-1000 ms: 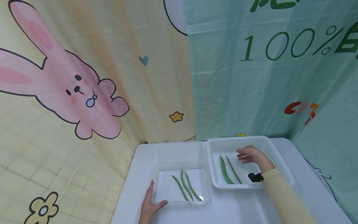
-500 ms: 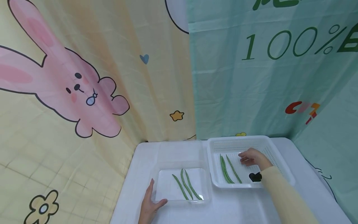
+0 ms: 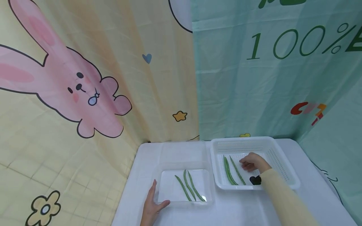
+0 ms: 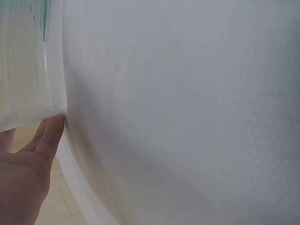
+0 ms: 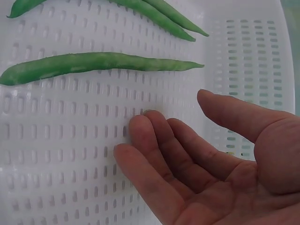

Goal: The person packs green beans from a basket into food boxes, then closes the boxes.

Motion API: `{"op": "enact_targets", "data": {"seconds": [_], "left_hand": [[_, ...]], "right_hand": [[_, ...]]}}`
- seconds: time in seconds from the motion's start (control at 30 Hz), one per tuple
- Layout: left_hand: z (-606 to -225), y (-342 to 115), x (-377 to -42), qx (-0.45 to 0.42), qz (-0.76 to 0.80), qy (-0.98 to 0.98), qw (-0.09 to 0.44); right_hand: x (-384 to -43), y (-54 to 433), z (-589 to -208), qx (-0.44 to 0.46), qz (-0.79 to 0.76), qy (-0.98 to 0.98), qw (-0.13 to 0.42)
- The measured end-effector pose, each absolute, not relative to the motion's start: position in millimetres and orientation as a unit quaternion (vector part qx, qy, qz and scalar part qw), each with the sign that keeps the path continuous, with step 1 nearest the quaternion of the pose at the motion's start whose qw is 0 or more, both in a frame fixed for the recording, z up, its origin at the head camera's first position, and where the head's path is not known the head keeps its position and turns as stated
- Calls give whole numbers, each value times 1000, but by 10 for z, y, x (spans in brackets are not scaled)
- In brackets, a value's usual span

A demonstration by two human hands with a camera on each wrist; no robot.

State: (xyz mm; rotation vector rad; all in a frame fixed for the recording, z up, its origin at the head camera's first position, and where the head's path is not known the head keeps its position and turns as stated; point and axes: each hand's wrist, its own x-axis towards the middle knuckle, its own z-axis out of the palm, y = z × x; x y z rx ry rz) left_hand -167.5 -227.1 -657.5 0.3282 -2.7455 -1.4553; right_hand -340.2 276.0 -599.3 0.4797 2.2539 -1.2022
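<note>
My left hand (image 3: 152, 205) is at the near left corner of a clear plastic box (image 3: 169, 190), thumb and fingers spread. In the left wrist view, its fingertips touch the wall of the box (image 4: 28, 79). Three green beans (image 3: 190, 185) lie inside it. Over the white perforated basket (image 3: 234, 187) hovers my right hand (image 3: 253, 162), fingers loosely bent and thumb apart, with nothing between them. To its left are a single green bean (image 3: 237, 170) and two more green beans (image 3: 228, 171) lying side by side. The right wrist view shows the single bean (image 5: 101, 62) nearest the fingers, apart from them.
A white cloth covers the table (image 3: 226, 208), and the box and basket stand side by side on it. Printed curtains (image 3: 158, 94) hang behind the table and at its sides. A small black object (image 3: 255, 180) shows by the right wrist.
My right hand has lowered slightly toward the near side of the basket, and its fingers are more bent. The left hand and the beans have stayed in place.
</note>
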Motion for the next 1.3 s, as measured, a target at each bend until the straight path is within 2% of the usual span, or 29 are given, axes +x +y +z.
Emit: {"op": "enact_targets", "data": {"seconds": [0.43, 1.3], "left_hand": [[-6561, -2262, -1689, 111, -469, -876, 6], [-6539, -2242, -1681, 119, -453, -883, 5]], "right_hand": [[-3506, 2485, -6193, 152, -394, 868, 261], [-3437, 2139, -6186, 125, -308, 916, 224]]}}
